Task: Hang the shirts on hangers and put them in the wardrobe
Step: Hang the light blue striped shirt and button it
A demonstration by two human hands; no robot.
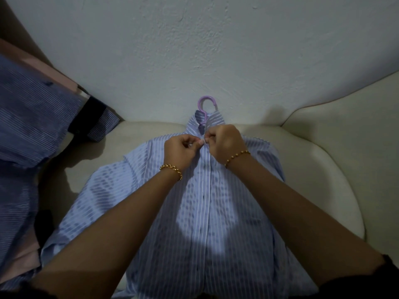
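Head view, single moment. Far left: a heap of other shirts [32, 108], dark blue stripes on top and pink cloth beneath, lying loose on the sofa [323, 169]. No hangers are visible in them.

Centre: a pale blue striped shirt [216, 212] laid flat, front up, on the sofa seat, collar toward the wall [194, 50]. A purple hanger [206, 102] sits inside it; only the hook shows, poking out of the collar.

The left hand [183, 147] and right hand [226, 141] meet just below the collar, at the top of the button strip. The fingers [195, 143] of both hands are curled tight and pinch the cloth edges there, seemingly working the top button. The button itself is too small to make out. There is a gold bracelet [171, 171] on each wrist.

Judgement: this shirt is on its hanger and being fastened. Carrying it to the wardrobe is left, and the heap is not yet done. The wardrobe is not in view.
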